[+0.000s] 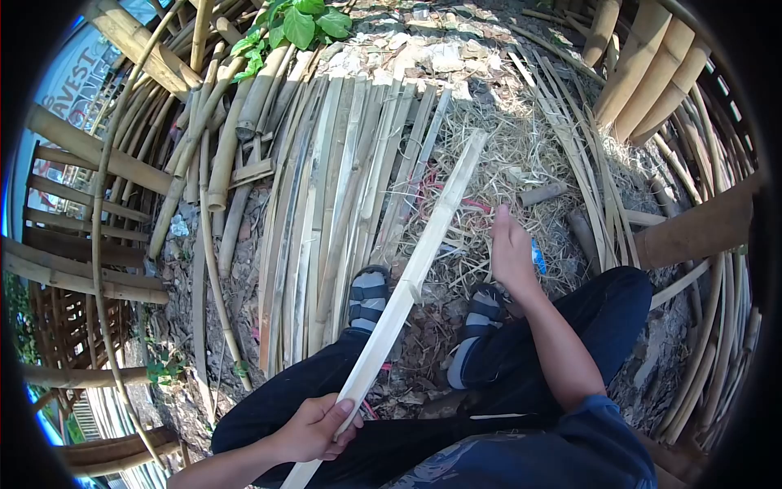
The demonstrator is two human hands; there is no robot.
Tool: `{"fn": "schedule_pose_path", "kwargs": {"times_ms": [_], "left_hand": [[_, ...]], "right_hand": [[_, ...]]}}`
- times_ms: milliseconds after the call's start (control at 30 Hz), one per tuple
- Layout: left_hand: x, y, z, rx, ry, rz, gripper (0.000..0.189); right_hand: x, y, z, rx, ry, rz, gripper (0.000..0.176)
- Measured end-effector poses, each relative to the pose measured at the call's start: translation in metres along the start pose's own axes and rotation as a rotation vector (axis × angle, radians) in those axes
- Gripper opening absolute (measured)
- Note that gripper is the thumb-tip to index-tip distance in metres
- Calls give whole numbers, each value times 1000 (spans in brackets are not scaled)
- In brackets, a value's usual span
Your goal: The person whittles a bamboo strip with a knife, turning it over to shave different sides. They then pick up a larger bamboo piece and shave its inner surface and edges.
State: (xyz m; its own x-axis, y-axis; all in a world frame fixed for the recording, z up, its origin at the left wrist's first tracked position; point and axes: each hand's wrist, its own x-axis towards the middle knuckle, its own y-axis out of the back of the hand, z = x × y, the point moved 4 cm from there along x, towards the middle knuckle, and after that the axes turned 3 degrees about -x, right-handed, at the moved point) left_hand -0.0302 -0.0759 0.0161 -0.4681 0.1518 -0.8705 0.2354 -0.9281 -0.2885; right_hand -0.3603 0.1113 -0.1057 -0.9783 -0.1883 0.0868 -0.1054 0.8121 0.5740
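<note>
My left hand (pixel 318 429) is wrapped round the lower part of a long split bamboo strip (pixel 399 306). From my lap the pale strip slants up and to the right, between my feet, with its far end above the shavings. Apart from the strip, to its right, is my right hand (pixel 513 248), with its fingers closed together. Whatever may be in that hand is hidden. Below it lies a heap of thin bamboo shavings (pixel 542 155), with a short bamboo piece (pixel 543 193) and a small blue wrapper (pixel 538 257) close by.
A row of split bamboo strips (pixel 334 187) lies left of my feet. More thin strips (pixel 582 163) lean at the right. Thick bamboo poles (pixel 652 73) stand at the upper right, and a bamboo frame (pixel 98 155) is on the left. A leafy plant (pixel 300 28) grows at the top.
</note>
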Motion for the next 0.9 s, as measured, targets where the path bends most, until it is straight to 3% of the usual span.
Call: {"fn": "schedule_pose_path", "kwargs": {"times_ms": [100, 233, 300, 433, 633, 900], "left_hand": [[3, 7, 3, -30, -34, 25, 39], [10, 4, 15, -93, -93, 35, 41], [14, 3, 20, -84, -99, 79, 41], [16, -3, 17, -42, -79, 44, 40], [9, -1, 16, 420, -224, 92, 27], [2, -2, 26, 304, -241, 140, 26]], "right_hand": [[-27, -4, -33, 179, 29, -92, 50], [-85, -8, -74, 424, 641, -254, 36], [-111, -15, -98, 245, 969, -271, 37], [-115, -38, -81, 32, 847, -283, 38], [-93, -29, -75, -78, 1171, -169, 48], [-67, -29, -79, -239, 1204, -97, 53]]}}
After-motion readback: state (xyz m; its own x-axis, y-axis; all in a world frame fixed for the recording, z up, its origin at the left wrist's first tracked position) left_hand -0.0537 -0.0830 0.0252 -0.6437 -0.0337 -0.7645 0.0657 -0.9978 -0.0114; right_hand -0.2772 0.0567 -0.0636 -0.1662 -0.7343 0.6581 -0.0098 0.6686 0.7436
